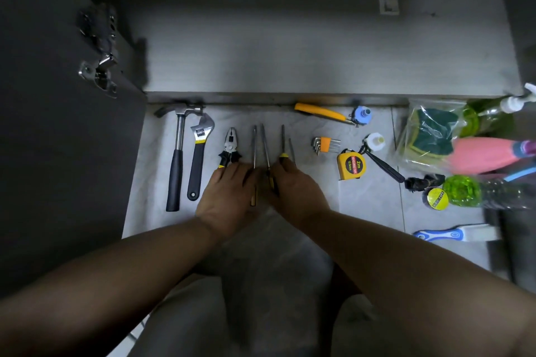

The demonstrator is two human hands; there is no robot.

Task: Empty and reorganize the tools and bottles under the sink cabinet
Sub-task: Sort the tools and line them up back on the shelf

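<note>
**A:** How far along is the job?

**B:** The cabinet [290,46] looks emptied: its floor is bare and its door hangs open at left. Everything sits on the tiled floor [374,203] in front of it. The emptying seems done; sorting is under way, and nothing has gone back in.

**A:** What is laid out?

**B:** At right, a loose cluster — a pink bottle [487,153], green bottles, a bag of scouring pads [432,130]. At left, a neat row: claw hammer [177,159], adjustable wrench [198,156], pliers [229,148], then screwdrivers [254,145]. Between the groups lie a yellow tape measure [351,164], hex keys [324,144] and a roll of tape [435,198], not yet lined up.

**A:** And the hands?

**B:** Both rest on the screwdriver handles. The left hand [229,197] lies flat, fingers spread over one handle and touching the pliers' grips. The right hand [293,185] curls loosely over two others — pressing or nudging, I judge, not lifting.
</note>
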